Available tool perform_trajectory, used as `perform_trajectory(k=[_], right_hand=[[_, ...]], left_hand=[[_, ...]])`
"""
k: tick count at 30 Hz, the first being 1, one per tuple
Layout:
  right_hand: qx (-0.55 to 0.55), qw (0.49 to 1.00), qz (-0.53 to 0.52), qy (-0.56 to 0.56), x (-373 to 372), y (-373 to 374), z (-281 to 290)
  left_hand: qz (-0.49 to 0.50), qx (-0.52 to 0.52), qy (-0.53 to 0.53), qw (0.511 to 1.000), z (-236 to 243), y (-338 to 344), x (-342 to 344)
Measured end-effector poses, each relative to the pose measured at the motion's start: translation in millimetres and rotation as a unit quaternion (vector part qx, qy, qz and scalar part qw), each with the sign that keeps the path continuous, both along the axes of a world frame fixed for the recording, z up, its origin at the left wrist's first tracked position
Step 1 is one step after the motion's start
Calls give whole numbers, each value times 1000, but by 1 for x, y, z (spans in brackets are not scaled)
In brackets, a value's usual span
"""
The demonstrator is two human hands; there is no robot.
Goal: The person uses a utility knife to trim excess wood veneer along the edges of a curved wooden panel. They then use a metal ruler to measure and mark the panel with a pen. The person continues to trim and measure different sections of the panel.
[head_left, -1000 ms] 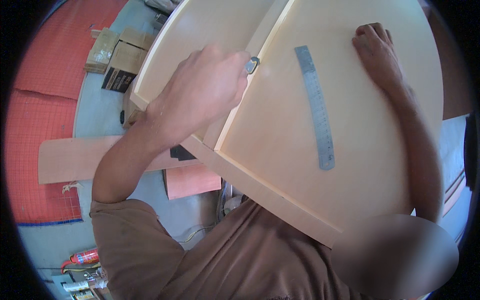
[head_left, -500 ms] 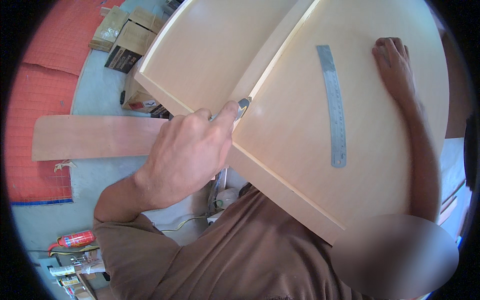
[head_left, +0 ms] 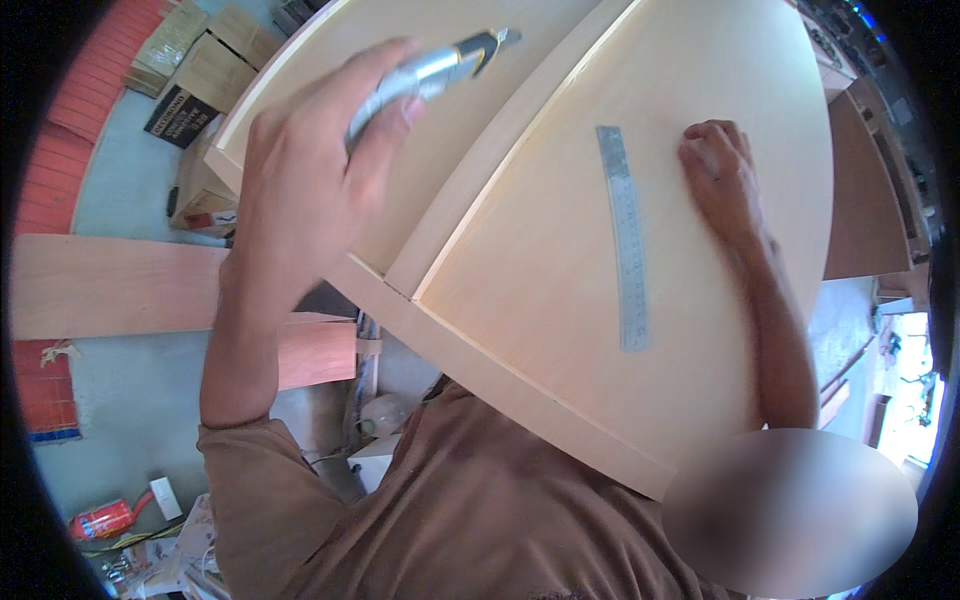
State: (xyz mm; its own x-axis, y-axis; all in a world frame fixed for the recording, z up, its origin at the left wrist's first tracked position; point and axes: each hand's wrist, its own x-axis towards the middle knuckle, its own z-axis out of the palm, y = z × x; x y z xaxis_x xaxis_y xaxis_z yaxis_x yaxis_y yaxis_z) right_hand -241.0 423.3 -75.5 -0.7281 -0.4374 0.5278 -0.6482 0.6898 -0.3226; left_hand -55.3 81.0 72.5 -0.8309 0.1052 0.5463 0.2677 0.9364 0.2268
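Observation:
My left hand (head_left: 305, 185) is raised over the left section of the pale wooden panel (head_left: 515, 330), closed round a silver-grey utility knife (head_left: 425, 75); its tip points up and right, near the long divider strip (head_left: 505, 140). My right hand (head_left: 720, 175) rests on the right section with fingers curled and closed, nothing visible in them. A metal ruler (head_left: 622, 240) lies on the panel between the divider and my right hand.
Cardboard boxes (head_left: 185, 90) sit beyond the panel's left edge. Loose wooden boards (head_left: 110, 285) and a red mat (head_left: 50, 170) lie at left, a red cylinder (head_left: 100, 520) at lower left. A brown board (head_left: 865, 190) stands past the right edge.
My left hand moved down along the divider, then lifted with the knife away from it, leftward and upward. The view has shifted slightly; my right hand still rests on the panel.

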Motion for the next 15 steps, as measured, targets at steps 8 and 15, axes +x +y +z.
perform_trajectory(k=[8, 15], right_hand=[[135, 986, 93, -3, -14, -48, 22], [228, 965, 126, 30, -70, -83, 25]], left_hand=[[35, 104, 6, 994, -65, -63, -140], [62, 77, -24, 995, -151, -103, -194]])
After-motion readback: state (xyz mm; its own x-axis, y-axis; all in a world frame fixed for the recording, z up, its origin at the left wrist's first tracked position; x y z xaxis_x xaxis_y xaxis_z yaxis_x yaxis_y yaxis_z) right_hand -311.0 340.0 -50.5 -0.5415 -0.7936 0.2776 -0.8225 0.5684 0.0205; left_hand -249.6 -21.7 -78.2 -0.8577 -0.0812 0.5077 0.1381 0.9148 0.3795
